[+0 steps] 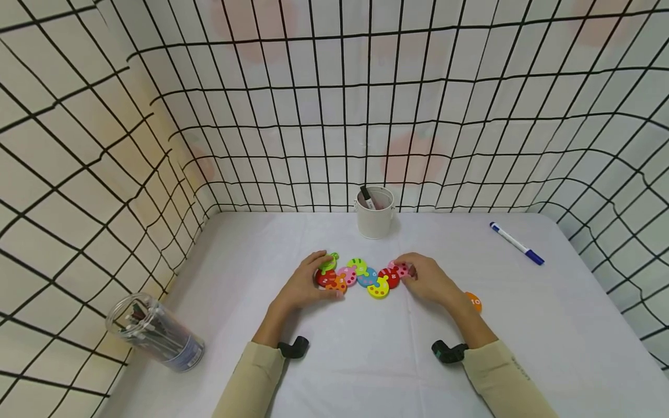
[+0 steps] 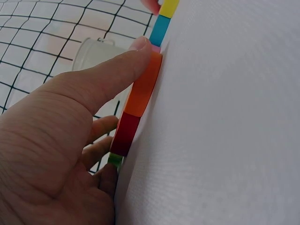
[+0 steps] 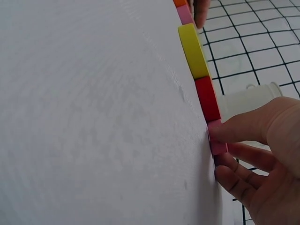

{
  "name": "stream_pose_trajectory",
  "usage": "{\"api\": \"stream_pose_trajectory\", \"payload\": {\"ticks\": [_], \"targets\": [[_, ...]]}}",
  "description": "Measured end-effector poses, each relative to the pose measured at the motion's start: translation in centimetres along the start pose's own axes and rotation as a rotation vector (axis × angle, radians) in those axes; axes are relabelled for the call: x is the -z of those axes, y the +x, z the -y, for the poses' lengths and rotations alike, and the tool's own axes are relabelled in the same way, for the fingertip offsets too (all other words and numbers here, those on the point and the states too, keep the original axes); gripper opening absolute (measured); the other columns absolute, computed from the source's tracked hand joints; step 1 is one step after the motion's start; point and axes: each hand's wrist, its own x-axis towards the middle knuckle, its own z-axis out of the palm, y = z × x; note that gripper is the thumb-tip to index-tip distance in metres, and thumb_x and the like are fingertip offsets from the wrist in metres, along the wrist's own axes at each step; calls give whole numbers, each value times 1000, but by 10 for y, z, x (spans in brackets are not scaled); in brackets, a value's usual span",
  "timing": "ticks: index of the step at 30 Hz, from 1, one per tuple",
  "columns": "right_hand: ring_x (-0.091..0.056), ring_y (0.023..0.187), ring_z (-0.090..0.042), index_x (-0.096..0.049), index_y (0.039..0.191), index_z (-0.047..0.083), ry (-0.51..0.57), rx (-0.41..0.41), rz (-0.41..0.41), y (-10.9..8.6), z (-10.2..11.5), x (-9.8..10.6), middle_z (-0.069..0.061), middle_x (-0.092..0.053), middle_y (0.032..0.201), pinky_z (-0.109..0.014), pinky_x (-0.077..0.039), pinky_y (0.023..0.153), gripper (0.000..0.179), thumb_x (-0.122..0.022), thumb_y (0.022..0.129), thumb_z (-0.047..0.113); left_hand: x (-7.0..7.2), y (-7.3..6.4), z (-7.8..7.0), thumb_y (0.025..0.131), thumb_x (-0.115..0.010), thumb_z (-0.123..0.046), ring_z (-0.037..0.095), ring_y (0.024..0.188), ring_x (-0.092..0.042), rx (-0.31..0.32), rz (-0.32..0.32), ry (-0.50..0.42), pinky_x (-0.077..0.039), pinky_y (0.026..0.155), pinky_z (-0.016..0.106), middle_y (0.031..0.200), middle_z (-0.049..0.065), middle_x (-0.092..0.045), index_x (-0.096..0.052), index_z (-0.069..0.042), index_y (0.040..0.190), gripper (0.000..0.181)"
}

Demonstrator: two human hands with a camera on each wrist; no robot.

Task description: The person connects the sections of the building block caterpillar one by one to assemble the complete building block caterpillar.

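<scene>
A winding chain of round, numbered puzzle pieces lies on the white table, with a blue piece [image 1: 367, 277] near its middle. My left hand [image 1: 303, 284] holds the chain's left end. Its thumb rests against an orange piece [image 2: 144, 89], and its fingers curl round behind a red piece [image 2: 125, 134] and a green one [image 1: 328, 265]. At the other end my right hand [image 1: 430, 280] pinches a pink dotted piece [image 3: 217, 138] beside a red piece [image 3: 207, 98]. A yellow piece [image 1: 378, 288] sits at the chain's near side.
A loose orange piece [image 1: 474, 301] lies partly hidden behind the right forearm. Behind the chain stands a white bucket [image 1: 374, 223] with a marker in it. A blue-capped marker [image 1: 516, 242] lies at right, a clear jar of pens [image 1: 157, 334] leans at left. Black wire mesh [image 1: 334, 104] surrounds the table.
</scene>
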Motion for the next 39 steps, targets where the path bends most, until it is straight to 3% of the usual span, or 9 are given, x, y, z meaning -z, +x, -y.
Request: {"api": "stream_pose_trajectory", "payload": {"ticks": [6, 13, 21, 27, 39], "targets": [[-57, 92, -22, -64, 134, 10, 33, -1, -27, -9, -3, 6, -10, -65, 110, -31, -52, 76, 41, -70, 94, 11, 0, -1, -1, 73, -89, -52, 30, 156, -29, -7, 16, 10, -31, 123, 59, 168, 3, -33, -50, -23, 153, 93], [-56, 97, -24, -62, 138, 14, 53, -76, -62, -28, -14, 17, -10, -64, 112, -32, -54, 81, 44, -72, 96, 21, -1, -2, 1, 73, -88, -51, 32, 156, -28, -7, 21, 31, -32, 121, 62, 168, 4, -33, -50, -24, 153, 92], [-57, 96, -24, -64, 135, 10, -9, -45, -121, -54, -33, 38, -12, -65, 113, -35, -52, 81, 47, -75, 94, 31, -1, -3, 1, 73, -89, -51, 31, 155, -31, -7, 2, 34, -33, 122, 60, 167, 3, -35, -51, -23, 152, 92], [-57, 93, -22, -66, 133, 10, -49, -67, -151, -73, -52, 46, -9, -65, 107, -30, -50, 76, 58, -78, 90, 48, -2, -1, 1, 73, -89, -50, 31, 156, -29, 2, 0, 37, -32, 122, 60, 167, 2, -35, -51, -24, 152, 91], [-56, 98, -22, -66, 131, 10, -92, -55, -149, -100, -71, 55, -8, -68, 113, -27, -49, 75, 74, -88, 76, 54, -2, 0, 0, 72, -89, -53, 26, 159, -22, 22, 16, 37, -27, 124, 61, 168, -4, -34, -51, -28, 152, 91]]}}
